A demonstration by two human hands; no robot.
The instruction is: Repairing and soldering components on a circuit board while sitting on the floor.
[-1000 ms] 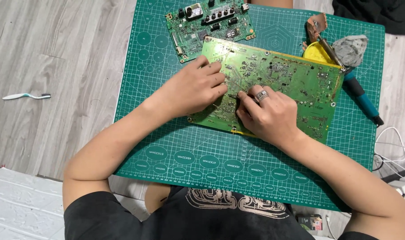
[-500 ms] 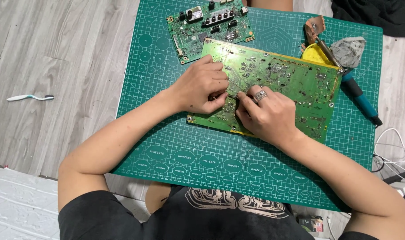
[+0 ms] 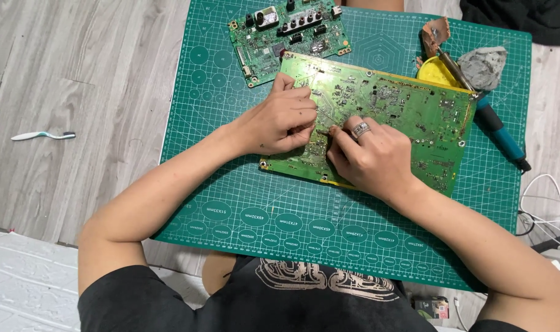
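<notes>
I sit at a grey wood floor (image 3: 95,74) with a big green cutting mat (image 3: 292,227) spread on it. The mat has white grid lines and a row of pale ovals near me.

From my head camera, a big green circuit board (image 3: 409,117) lies in the middle of the mat. A smaller green board (image 3: 286,34) with black plugs lies just above it, near the far edge. At the right there is a yellow round tin (image 3: 433,72), a grey crumpled lump (image 3: 484,66), and a tool with a blue handle (image 3: 498,132).

My left hand (image 3: 280,120) rests on the big board with its fingers curled, pinching a thin silver wire (image 3: 326,114). My right hand (image 3: 369,157) lies just beside it on the board, fingers bent in, with a ring (image 3: 360,129) on one finger. I cannot tell if it grips anything.

Far left on the floor lies a white and blue toothbrush (image 3: 43,136). White cables (image 3: 547,206) curl at the right.
</notes>
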